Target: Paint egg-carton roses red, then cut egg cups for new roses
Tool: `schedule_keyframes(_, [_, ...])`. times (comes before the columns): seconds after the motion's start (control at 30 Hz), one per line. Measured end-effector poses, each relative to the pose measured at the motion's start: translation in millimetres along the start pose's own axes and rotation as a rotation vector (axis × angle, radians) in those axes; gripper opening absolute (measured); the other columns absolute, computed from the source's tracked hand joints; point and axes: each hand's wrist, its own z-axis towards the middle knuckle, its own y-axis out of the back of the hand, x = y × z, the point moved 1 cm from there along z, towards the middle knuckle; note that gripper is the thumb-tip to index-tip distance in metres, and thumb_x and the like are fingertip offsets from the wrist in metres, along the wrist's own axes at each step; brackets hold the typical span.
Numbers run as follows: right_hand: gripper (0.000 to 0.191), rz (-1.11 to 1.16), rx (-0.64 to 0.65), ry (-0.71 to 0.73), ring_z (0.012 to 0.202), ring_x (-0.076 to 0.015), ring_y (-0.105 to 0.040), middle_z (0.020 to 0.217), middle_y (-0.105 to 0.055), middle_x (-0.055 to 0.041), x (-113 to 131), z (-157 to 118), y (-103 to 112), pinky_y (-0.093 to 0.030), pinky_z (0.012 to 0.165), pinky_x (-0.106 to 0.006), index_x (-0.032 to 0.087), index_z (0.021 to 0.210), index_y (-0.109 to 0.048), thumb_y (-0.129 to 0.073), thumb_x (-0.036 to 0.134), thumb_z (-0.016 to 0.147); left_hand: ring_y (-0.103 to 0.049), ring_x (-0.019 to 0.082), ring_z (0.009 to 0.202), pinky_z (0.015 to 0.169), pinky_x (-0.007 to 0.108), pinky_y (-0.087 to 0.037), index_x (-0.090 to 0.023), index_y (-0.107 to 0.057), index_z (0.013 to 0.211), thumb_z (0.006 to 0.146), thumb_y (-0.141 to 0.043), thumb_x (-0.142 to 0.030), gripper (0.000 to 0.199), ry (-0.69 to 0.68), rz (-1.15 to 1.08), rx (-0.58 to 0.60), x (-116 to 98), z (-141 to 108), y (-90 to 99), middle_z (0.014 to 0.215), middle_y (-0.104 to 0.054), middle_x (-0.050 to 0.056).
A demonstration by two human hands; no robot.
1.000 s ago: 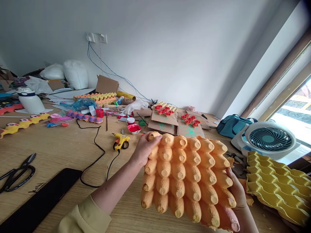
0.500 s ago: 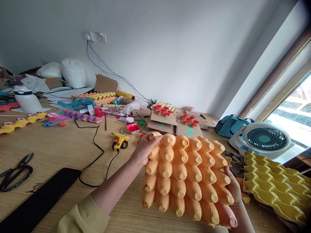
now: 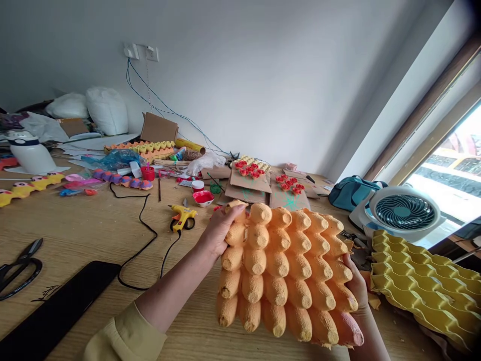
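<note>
An orange egg tray (image 3: 281,271) is held up over the table, its bumpy side toward me and one bottom corner cup tinted pink. My left hand (image 3: 220,228) grips its upper left corner, the thumb pressed on the front face. Around the right edge, my right hand (image 3: 356,283) is closed; its fingers are partly behind the tray. To the right lies a yellow egg tray (image 3: 424,286). Left of the held tray, a yellow glue gun (image 3: 183,217) rests on the table with its black cord. Small red paper flowers (image 3: 250,169) stand on cardboard behind the orange tray.
Black scissors (image 3: 22,268) and a long black strip (image 3: 63,311) lie at the left. A dish of red paint (image 3: 203,198) is beyond the glue gun. At the right stand a white fan (image 3: 406,213) and a teal bag (image 3: 349,192). Craft clutter lines the wall.
My view has shifted slightly to the right, so the table things appear farther left. Both hands keep their hold on the orange egg tray, which has barely moved or tilted.
</note>
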Motion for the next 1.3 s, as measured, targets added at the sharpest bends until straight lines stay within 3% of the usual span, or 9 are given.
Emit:
schedule_keyframes(0.17, [0.043, 0.004, -0.008, 0.010, 0.104, -0.0326, -0.075, 0.109, -0.080, -0.0070, -0.6, -1.2, -5.6, -0.056, 0.100, -0.059, 0.036, 0.121, -0.073, -0.068, 0.060, 0.086, -0.067, 0.017, 0.068, 0.066, 0.028, -0.054, -0.021, -0.066, 0.082, 0.055, -0.091, -0.044, 0.044, -0.042, 0.012, -0.023, -2.6, 5.6, 4.1, 0.075, -0.069, -0.001])
schedule_keyframes(0.33, [0.034, 0.017, -0.040, 0.076, 0.103, -0.0317, -0.076, 0.109, -0.080, -0.0046, 3.4, -4.4, -5.6, -0.053, 0.103, -0.062, 0.042, 0.116, -0.074, -0.065, 0.060, 0.089, -0.070, 0.023, 0.090, 0.080, 0.032, -0.056, -0.020, -0.067, 0.100, 0.059, -0.094, -0.046, 0.055, 0.010, 0.094, 0.159, -1.8, 5.8, 9.9, 0.099, -0.074, 0.006])
schedule_keyframes(0.43, [0.037, 0.003, -0.032, 0.083, 0.104, -0.0328, -0.075, 0.110, -0.080, -0.0058, 5.8, -6.1, -2.7, -0.052, 0.104, -0.063, 0.041, 0.118, -0.073, -0.065, 0.061, 0.088, -0.069, 0.024, 0.101, 0.086, 0.032, -0.055, -0.020, -0.066, 0.108, 0.056, -0.096, -0.038, 0.063, 0.036, 0.123, 0.212, 1.7, 4.1, 9.3, 0.109, -0.072, 0.008])
schedule_keyframes(0.6, [0.040, 0.016, -0.047, 0.056, 0.106, -0.0342, -0.075, 0.108, -0.080, -0.0063, 6.6, -4.5, -0.7, -0.052, 0.103, -0.064, 0.039, 0.118, -0.073, -0.066, 0.062, 0.087, -0.069, 0.022, 0.088, 0.078, 0.031, -0.055, -0.019, -0.068, 0.101, 0.055, -0.093, -0.030, 0.054, 0.046, 0.126, 0.113, 8.0, 4.4, 7.9, 0.098, -0.074, 0.005])
schedule_keyframes(0.77, [0.041, 0.023, -0.050, 0.037, 0.106, -0.0350, -0.075, 0.109, -0.080, -0.0076, 4.6, -7.8, -17.9, -0.054, 0.102, -0.064, 0.037, 0.114, -0.076, -0.061, 0.065, 0.088, -0.070, 0.022, 0.085, 0.077, 0.031, -0.054, -0.020, -0.072, 0.098, 0.056, -0.090, -0.032, 0.048, 0.042, 0.089, 0.155, 3.6, 1.5, 5.4, 0.095, -0.076, 0.006])
schedule_keyframes(0.93, [0.049, 0.014, -0.028, 0.029, 0.107, -0.0357, -0.074, 0.113, -0.079, -0.0072, 4.6, -9.8, -31.6, -0.054, 0.101, -0.065, 0.040, 0.124, -0.071, -0.060, 0.069, 0.087, -0.072, 0.032, 0.097, 0.079, 0.037, -0.056, -0.023, -0.075, 0.095, 0.059, -0.089, -0.038, 0.042, 0.085, 0.071, 0.200, -2.3, -4.1, 3.1, 0.096, -0.078, 0.007])
schedule_keyframes(1.07, [0.053, 0.010, -0.025, 0.023, 0.110, -0.0360, -0.073, 0.116, -0.079, -0.0060, 3.7, -7.1, -24.5, -0.054, 0.101, -0.063, 0.043, 0.129, -0.068, -0.061, 0.071, 0.084, -0.072, 0.037, 0.099, 0.083, 0.045, -0.056, -0.026, -0.077, 0.093, 0.057, -0.091, -0.046, 0.043, 0.126, 0.056, 0.204, -1.1, -4.3, 5.2, 0.091, -0.078, 0.008])
schedule_keyframes(1.2, [0.051, 0.027, -0.025, 0.003, 0.108, -0.0360, -0.074, 0.116, -0.079, -0.0065, 1.5, -4.4, -13.4, -0.055, 0.099, -0.063, 0.042, 0.127, -0.069, -0.060, 0.071, 0.086, -0.072, 0.036, 0.099, 0.084, 0.045, -0.057, -0.025, -0.078, 0.086, 0.055, -0.090, -0.049, 0.041, 0.211, -0.001, 0.189, 5.3, -3.9, 5.4, 0.087, -0.078, 0.009])
schedule_keyframes(1.3, [0.049, 0.017, -0.010, 0.008, 0.107, -0.0349, -0.075, 0.118, -0.078, -0.0053, 0.9, -2.3, -8.2, -0.055, 0.099, -0.063, 0.042, 0.125, -0.070, -0.059, 0.071, 0.087, -0.073, 0.038, 0.090, 0.078, 0.048, -0.059, -0.023, -0.076, 0.077, 0.053, -0.088, -0.059, 0.045, 0.121, 0.057, 0.123, 8.4, -3.8, 3.2, 0.076, -0.076, 0.010])
